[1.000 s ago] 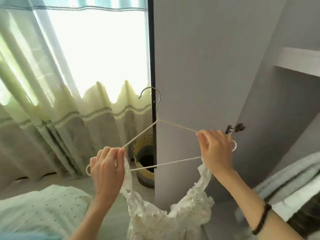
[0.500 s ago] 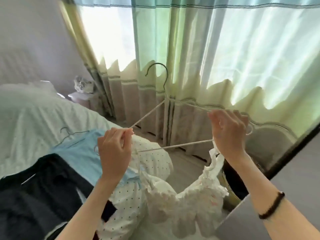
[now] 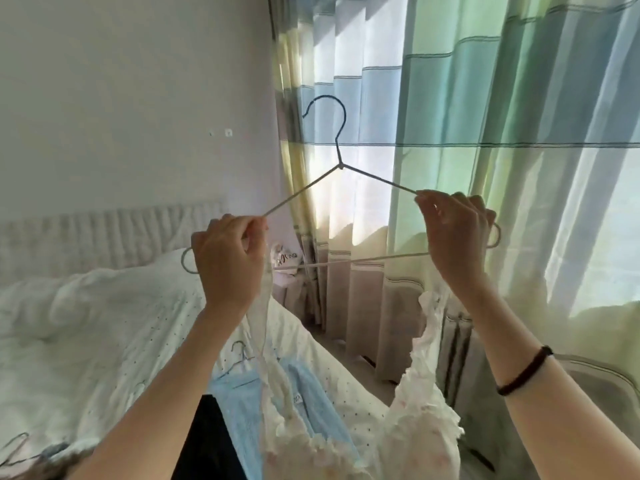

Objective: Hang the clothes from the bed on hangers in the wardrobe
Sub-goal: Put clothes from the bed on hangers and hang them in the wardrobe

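Observation:
I hold a thin white wire hanger [image 3: 341, 166] up in front of me, hook upward. My left hand [image 3: 227, 259] grips its left shoulder together with one ruffled strap of a white frilly garment [image 3: 412, 420]. My right hand [image 3: 455, 237] grips the right shoulder with the other strap. The garment droops below the hanger between my forearms. On the bed [image 3: 97, 327] lie a light blue garment [image 3: 311, 393] on a hanger and a black garment [image 3: 207, 441].
Green and blue striped curtains [image 3: 485, 133] cover a bright window ahead and to the right. A white wall and a padded headboard [image 3: 104, 233] are at the left. Another wire hanger [image 3: 14, 448] lies at the bed's near left corner. The wardrobe is out of view.
The view has swung left from the wardrobe side to the bed and curtains. Both hands keep the same grip on the hanger and straps, now raised higher.

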Demonstrator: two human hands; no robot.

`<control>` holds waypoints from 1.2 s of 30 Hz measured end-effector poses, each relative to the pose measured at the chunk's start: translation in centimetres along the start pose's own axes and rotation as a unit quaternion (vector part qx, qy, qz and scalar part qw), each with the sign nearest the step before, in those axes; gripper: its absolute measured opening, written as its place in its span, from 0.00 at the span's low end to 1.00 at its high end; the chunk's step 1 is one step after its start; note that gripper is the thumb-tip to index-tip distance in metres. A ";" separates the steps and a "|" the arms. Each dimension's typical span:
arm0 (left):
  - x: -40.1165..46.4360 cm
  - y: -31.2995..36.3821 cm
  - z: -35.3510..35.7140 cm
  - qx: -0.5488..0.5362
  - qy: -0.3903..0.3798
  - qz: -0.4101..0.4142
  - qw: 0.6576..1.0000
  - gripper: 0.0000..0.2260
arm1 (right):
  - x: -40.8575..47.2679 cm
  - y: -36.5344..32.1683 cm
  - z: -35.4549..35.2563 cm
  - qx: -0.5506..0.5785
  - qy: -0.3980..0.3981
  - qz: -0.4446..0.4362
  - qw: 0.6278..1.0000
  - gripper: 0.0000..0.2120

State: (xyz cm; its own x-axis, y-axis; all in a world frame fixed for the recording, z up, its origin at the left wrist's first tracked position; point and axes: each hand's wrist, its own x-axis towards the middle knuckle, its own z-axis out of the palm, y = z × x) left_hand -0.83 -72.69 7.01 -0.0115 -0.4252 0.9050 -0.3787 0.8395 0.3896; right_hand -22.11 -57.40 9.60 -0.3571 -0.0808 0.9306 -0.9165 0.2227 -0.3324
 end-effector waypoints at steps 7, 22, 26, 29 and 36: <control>6.7 -4.6 2.5 0.094 0.059 0.025 0.994 0.14 | 5.2 -0.8 10.8 0.090 -0.041 -0.005 0.995 0.12; 1.0 -21.6 13.0 0.270 -0.130 -0.130 0.945 0.13 | -4.7 5.3 35.6 0.181 -0.357 0.080 0.913 0.12; -3.0 -28.3 16.4 0.301 -0.209 -0.186 0.911 0.12 | -10.3 7.3 41.8 0.136 -0.435 0.080 0.886 0.13; -6.9 -34.3 19.3 0.310 -0.274 -0.217 0.884 0.11 | -15.6 9.3 47.1 0.112 -0.493 0.099 0.857 0.13; -17.9 -47.0 26.0 0.320 -0.380 -0.277 0.823 0.14 | -28.9 13.9 57.8 0.054 -0.586 0.142 0.796 0.13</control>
State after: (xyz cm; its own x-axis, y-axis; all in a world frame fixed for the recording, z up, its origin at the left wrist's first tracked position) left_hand -6.92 -113.33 -31.95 -0.1559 -0.9752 0.1569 -0.9273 0.1993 0.3168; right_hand -34.98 -108.13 -30.83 -0.4185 -0.9067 0.0535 -0.7559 0.3150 -0.5739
